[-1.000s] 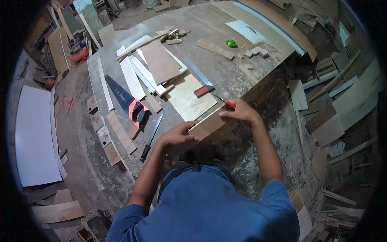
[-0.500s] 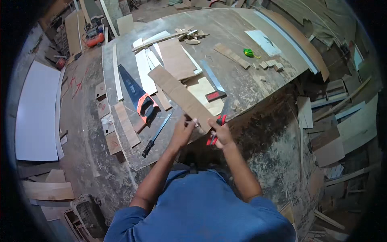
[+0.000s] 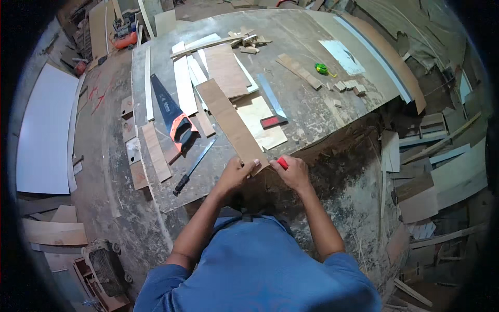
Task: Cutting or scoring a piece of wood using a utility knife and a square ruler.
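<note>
A long strip of brown wood slants across the near part of the workbench. My left hand is closed on its near end, with the thumb on top. Just right of that end, my right hand is wrapped round a red-and-black hand tool. Most of the tool is hidden by the fingers, so its kind cannot be made out. Left of the strip lie a handsaw with an orange-and-black handle and a narrow saw with a black handle.
A try square with a red-and-black stock lies right of the strip, partly over pale plywood. Farther off are a green tape measure, small wood blocks and stacked boards. Wood offcuts cover the floor at right.
The wood strip has turned more upright in view, its near end shifting slightly left. My right hand has moved right, off the strip's edge, and turned so the tool shows less.
</note>
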Demonstrator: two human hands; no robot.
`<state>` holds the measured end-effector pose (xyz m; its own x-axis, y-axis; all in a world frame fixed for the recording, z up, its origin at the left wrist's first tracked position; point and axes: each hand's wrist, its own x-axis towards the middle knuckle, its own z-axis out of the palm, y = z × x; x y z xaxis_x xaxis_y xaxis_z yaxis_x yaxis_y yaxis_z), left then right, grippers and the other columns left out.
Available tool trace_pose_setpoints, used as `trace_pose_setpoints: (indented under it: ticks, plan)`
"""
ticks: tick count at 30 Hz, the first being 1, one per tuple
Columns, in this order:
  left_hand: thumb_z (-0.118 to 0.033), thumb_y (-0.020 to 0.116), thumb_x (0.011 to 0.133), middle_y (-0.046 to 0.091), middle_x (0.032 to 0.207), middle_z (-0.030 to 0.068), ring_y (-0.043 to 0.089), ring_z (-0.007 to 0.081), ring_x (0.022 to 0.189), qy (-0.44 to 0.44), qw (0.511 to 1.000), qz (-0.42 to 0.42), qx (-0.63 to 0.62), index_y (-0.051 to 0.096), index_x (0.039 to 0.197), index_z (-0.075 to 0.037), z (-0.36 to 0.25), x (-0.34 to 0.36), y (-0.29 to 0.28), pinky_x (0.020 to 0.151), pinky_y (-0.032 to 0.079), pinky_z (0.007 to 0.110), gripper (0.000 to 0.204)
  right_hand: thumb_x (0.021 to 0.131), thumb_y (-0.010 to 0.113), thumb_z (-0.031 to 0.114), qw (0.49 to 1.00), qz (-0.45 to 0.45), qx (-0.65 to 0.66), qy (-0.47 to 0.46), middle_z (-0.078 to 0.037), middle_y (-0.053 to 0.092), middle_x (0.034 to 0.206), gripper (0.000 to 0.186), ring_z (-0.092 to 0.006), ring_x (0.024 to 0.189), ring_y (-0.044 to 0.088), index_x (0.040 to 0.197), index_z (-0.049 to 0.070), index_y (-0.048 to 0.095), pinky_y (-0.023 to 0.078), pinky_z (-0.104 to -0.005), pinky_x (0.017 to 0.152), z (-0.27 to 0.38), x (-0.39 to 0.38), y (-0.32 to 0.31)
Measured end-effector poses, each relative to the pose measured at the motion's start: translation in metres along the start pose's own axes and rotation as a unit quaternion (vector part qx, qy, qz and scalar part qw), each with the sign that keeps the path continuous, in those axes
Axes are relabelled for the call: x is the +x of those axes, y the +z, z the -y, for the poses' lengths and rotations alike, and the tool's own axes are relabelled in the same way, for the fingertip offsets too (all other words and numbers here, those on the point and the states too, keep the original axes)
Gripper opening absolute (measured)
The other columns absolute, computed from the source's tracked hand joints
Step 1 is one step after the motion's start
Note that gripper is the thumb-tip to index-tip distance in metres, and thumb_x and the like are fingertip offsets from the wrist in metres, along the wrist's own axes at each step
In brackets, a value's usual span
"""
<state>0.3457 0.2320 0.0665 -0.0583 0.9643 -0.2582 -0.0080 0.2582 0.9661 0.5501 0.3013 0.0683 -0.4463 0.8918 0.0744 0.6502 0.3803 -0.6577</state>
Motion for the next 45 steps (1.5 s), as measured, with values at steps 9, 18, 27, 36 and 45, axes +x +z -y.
trace_pose_setpoints:
  ticks: [9,18,27,36,45]
  plan:
    - [-0.030,0.061,0.092,0.064,0.083,0.0011,0.057,0.0115,0.072,-0.043,0.993,0.062,-0.091,0.065,0.100,0.000,-0.020,0.001,0.059,0.062,0.046,0.028,0.031,0.084,0.057,0.066,0.976,-0.038,-0.152,-0.151,-0.015,0.060,0.064,0.060,-0.0367,0.062,0.062,0.071,0.007,0.055,0.047,-0.0491,0.053,-0.049,-0.014,-0.064]
    - [-0.027,0.061,0.092,0.064,0.097,0.0009,0.057,0.0094,0.084,-0.041,0.982,0.163,-0.085,0.062,0.110,0.000,-0.016,0.004,0.113,0.069,0.048,0.027,0.032,0.084,0.057,0.065,0.982,-0.080,-0.165,-0.049,-0.016,0.058,0.063,0.059,-0.0369,0.061,0.061,0.068,0.008,0.053,0.047,-0.0491,0.054,-0.103,-0.026,-0.138]
    - [-0.028,0.062,0.091,0.061,0.086,-0.0015,0.053,0.0069,0.075,-0.013,0.979,0.164,-0.117,0.062,0.100,-0.001,-0.018,-0.014,0.151,0.064,0.044,0.023,0.028,0.081,0.060,0.067,0.960,-0.032,-0.160,-0.229,-0.011,0.057,0.061,0.059,-0.0319,0.058,0.061,0.066,0.009,0.052,0.048,-0.0443,0.051,-0.122,-0.022,-0.137]
    - [-0.025,0.063,0.088,0.064,0.088,0.0017,0.057,0.0091,0.078,-0.022,0.989,0.126,-0.075,0.063,0.102,0.003,-0.005,-0.034,0.157,0.068,0.047,0.026,0.031,0.081,0.056,0.071,0.957,-0.066,-0.190,-0.210,-0.011,0.057,0.060,0.062,-0.0286,0.058,0.063,0.066,0.011,0.054,0.049,-0.0428,0.052,-0.114,-0.023,-0.148]
    - [-0.024,0.063,0.087,0.063,0.089,0.0024,0.059,0.0100,0.080,-0.038,0.987,0.115,-0.108,0.061,0.106,0.004,-0.013,-0.056,0.164,0.070,0.049,0.025,0.033,0.084,0.050,0.070,0.976,-0.078,-0.175,-0.099,-0.016,0.062,0.066,0.063,-0.0334,0.061,0.064,0.074,0.009,0.061,0.049,-0.0430,0.054,-0.155,0.011,-0.157]
